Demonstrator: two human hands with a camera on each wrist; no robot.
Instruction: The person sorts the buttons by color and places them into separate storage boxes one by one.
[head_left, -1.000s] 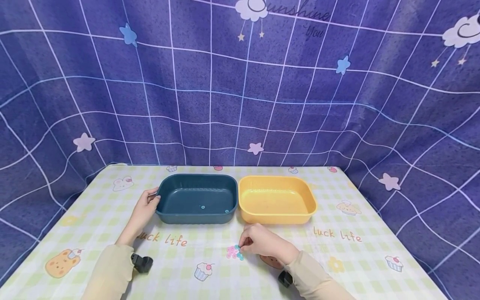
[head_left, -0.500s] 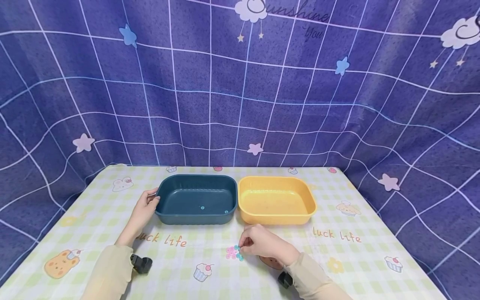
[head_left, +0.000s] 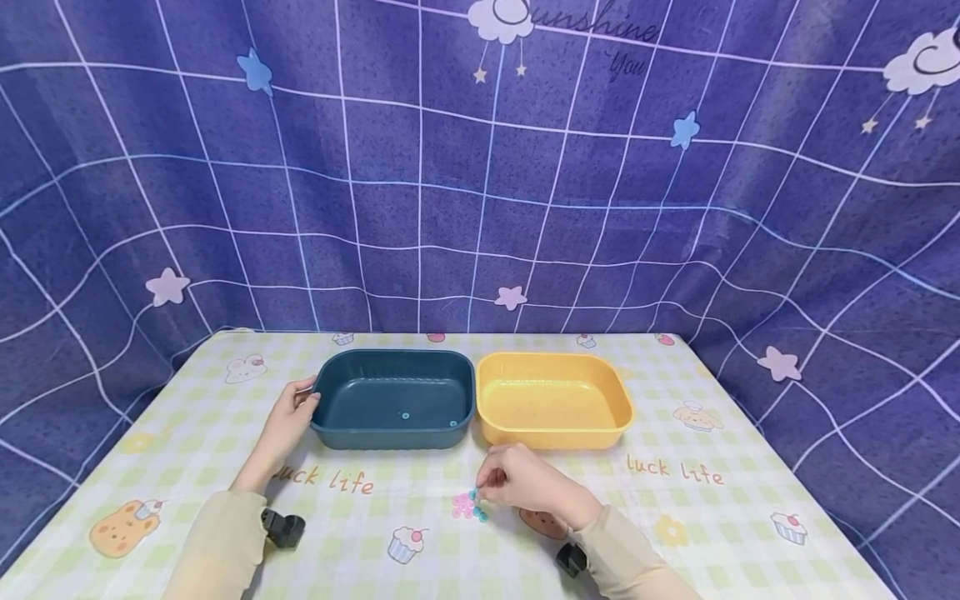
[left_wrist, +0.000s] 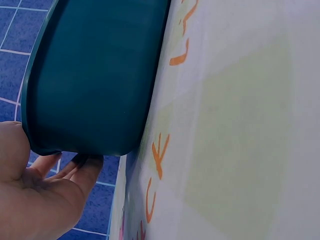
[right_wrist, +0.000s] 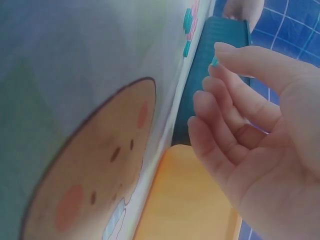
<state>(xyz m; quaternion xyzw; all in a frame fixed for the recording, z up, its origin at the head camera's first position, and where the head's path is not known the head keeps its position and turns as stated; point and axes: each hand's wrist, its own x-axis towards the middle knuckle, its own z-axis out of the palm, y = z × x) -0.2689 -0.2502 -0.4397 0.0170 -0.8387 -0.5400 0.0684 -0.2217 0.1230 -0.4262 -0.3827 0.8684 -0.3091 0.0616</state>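
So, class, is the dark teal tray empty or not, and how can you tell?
Not empty: two small blue pieces lie inside the teal tray in the head view.

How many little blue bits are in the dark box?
2 in the dark box: one blue bit near the front middle, another by the front right corner. The near wall may hide more.

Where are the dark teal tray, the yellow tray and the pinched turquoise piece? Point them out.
Dark teal tray [head_left: 382, 398]: head view, bare part of its inside floor.
Yellow tray [head_left: 553, 402]: head view, middle of its inside floor.
Pinched turquoise piece [right_wrist: 215, 61]: right wrist view, its small visible part.
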